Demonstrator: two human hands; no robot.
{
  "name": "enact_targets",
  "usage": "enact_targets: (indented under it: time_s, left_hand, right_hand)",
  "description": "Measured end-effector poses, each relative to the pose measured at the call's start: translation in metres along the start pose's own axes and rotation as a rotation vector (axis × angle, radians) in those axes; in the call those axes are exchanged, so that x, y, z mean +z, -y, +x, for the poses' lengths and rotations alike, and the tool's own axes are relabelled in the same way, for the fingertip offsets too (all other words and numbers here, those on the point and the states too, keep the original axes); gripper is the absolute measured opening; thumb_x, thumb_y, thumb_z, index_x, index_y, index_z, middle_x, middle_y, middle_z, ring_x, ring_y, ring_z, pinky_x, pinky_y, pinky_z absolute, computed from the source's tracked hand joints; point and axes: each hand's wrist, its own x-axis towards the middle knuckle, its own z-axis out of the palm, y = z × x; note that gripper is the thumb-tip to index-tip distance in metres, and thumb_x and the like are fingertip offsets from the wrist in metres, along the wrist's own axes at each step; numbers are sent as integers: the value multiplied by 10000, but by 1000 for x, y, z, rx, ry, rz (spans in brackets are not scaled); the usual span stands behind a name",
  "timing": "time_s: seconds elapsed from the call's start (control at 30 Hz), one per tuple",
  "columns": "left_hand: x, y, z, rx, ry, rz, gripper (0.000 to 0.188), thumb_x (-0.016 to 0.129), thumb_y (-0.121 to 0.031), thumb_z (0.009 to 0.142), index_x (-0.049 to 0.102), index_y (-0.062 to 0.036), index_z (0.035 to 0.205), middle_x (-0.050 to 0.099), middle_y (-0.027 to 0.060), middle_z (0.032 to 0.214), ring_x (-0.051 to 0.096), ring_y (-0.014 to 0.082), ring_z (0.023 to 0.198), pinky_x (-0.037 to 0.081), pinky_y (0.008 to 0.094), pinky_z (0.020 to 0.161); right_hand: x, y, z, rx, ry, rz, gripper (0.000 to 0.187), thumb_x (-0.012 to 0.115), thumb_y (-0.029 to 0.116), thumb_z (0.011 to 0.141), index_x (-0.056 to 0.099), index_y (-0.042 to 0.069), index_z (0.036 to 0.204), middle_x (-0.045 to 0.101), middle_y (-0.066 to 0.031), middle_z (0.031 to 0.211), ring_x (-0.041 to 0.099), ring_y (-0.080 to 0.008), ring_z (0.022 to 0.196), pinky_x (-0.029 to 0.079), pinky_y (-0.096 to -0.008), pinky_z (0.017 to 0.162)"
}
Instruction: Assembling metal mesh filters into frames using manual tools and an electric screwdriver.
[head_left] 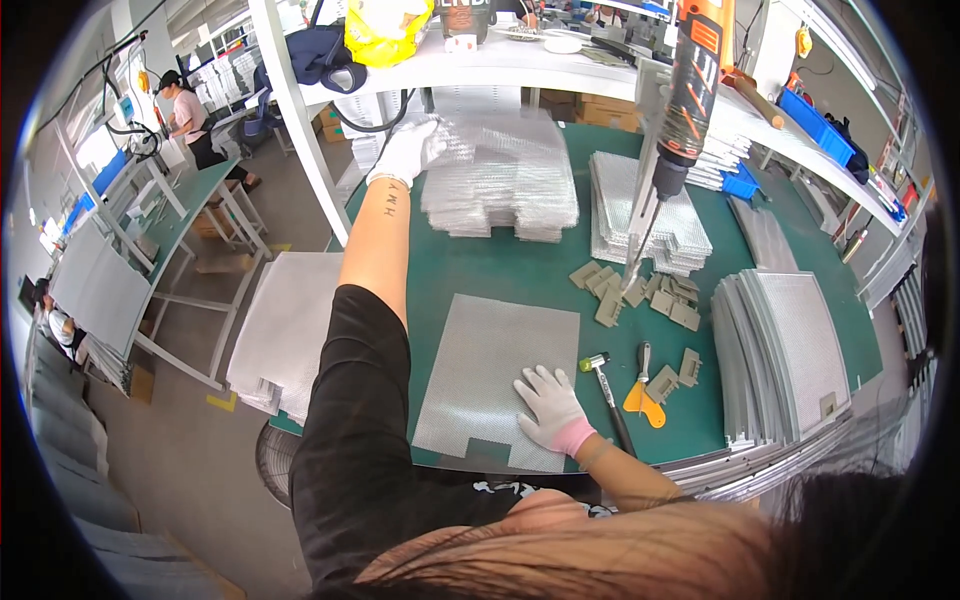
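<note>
A grey mesh sheet (pixel 500 370) with a notch in its near edge lies flat on the green table (pixel 630 335). Fingers spread, my right hand (pixel 552 408) rests on this sheet in a white glove with a pink cuff. Farther off, my left hand (pixel 408 150), also gloved, reaches to the left edge of a stack of clear-looking mesh sheets (pixel 505 180). Its fingers are closed at the top sheet's edge, where the outline is blurred. Right of my right hand lie a hammer (pixel 607 400) with a green-tipped head and a yellow scraper (pixel 644 402).
Grey-green plastic pieces (pixel 608 305) lie beneath a hanging power screwdriver (pixel 685 110). More sheets are stacked at far right (pixel 650 210), near right (pixel 785 350) and left (pixel 285 320). A white shelf (pixel 480 70) spans the back. Two people work at the left.
</note>
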Motion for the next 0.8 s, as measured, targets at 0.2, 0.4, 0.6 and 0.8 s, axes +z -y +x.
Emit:
enact_targets:
  time_s: [0.2,0.4,0.6,0.8]
  left_hand:
    - [-1,-4,-9,6,-7,-211,155,644,-126,946,585,-68,1077,658,55,975,651,201,855,567,355,714]
    - [-12,-8,-78,50,250,-364,281,583,-141,984,598,-20,1237,693,83,1070,679,194,935,571,368,767]
    - [37,4,-278,96,77,42,411,563,-205,1013,500,-10,1370,640,109,1154,618,149,942,513,307,822]
    - [39,52,-458,-58,-197,393,353,540,-63,987,515,25,1328,633,108,1147,614,146,990,509,292,886]
  right_hand:
    - [1,1,-1,-39,-67,13,605,609,362,850,519,49,1360,460,-198,1432,380,-381,1362,265,-544,1141]
    - [-1,2,0,-72,-14,-67,599,552,365,896,481,53,1402,427,-185,1474,350,-371,1397,254,-538,1157]
    - [-10,-25,16,-155,10,-37,617,531,371,927,426,64,1452,450,-200,1460,348,-387,1408,234,-556,1174]
    - [-56,2,-36,234,-348,1219,740,574,232,932,212,30,1544,544,-232,1337,610,-295,1126,485,-400,973]
